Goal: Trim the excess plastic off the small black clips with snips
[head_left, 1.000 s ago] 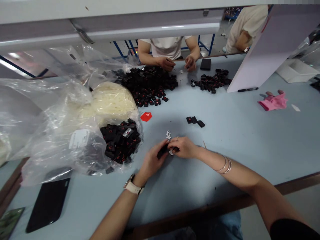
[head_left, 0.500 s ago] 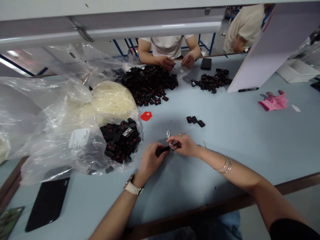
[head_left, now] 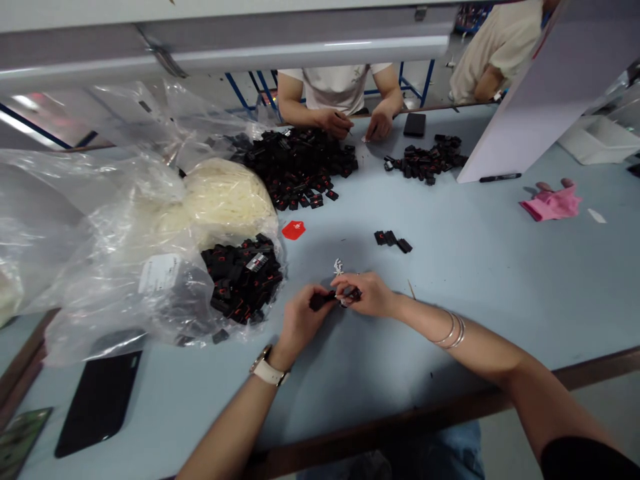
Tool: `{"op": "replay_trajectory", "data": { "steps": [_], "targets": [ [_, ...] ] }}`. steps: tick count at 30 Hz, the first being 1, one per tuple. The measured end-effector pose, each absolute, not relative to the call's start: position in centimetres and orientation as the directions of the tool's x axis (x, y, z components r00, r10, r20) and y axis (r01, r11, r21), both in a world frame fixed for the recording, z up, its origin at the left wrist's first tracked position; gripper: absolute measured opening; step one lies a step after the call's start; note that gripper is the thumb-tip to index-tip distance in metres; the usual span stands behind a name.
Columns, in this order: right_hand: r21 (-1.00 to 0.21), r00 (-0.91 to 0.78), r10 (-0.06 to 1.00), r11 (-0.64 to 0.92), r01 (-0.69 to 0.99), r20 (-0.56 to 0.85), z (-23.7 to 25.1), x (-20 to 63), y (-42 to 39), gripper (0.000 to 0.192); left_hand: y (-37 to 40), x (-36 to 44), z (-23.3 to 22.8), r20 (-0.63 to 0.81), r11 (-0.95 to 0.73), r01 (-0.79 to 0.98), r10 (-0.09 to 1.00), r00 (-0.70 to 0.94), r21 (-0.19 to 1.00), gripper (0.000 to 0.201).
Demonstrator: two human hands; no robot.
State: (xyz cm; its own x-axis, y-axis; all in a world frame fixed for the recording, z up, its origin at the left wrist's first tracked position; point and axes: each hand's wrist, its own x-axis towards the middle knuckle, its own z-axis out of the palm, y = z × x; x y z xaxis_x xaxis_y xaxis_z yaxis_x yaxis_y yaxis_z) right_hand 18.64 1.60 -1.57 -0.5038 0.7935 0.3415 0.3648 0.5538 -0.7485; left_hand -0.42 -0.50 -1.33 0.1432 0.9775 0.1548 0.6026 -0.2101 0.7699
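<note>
Left hand point(head_left: 300, 317) grip grasps a small black clip point(head_left: 320, 300); right hand point(head_left: 367, 295) grip pinches its other end above the counter point(head_left: 450, 267); red markings on bagged clips point(head_left: 243, 277) unreadable.

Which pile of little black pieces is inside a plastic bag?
The pile of black pieces left of the left hand; clear plastic bag wraps it. Others lie bare on the table.

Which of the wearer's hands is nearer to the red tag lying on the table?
Left. The left hand sits below the red tag, almost straight toward the wearer from it, pinching a small black piece. The right hand is farther off, below and to the tag's right.
</note>
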Motion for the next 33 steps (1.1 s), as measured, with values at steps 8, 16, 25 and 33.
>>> {"op": "replay_trajectory", "data": {
  "steps": [8, 16, 25, 33],
  "targets": [
    [-0.687, -0.524, 0.777, 0.592, 0.422, 0.348, -1.6, 18.3, 1.1, 0.033, -0.5, -0.3, -1.3, 0.181, -0.233, 0.607, 0.972, 0.146, 0.760, 0.012],
    [-0.593, -0.556, 0.733, 0.664, 0.456, 0.392, -1.8, 18.2, 1.0, 0.032, -0.5, -0.4, -0.9, 0.183, -0.249, 0.616, 0.968, 0.170, 0.748, 0.008],
    [-0.408, -0.562, 0.643, 0.766, 0.497, 0.521, -2.2, 18.1, 0.8, 0.023, -0.4, -0.4, -1.1, 0.106, -0.151, 0.642, 0.988, 0.109, 0.752, 0.014],
    [-0.506, -0.638, 0.696, 0.700, 0.504, 0.329, -1.5, 17.9, 0.4, 0.036, -0.4, -0.4, -0.9, 0.104, -0.154, 0.650, 0.988, 0.115, 0.744, 0.010]
  ]
}}
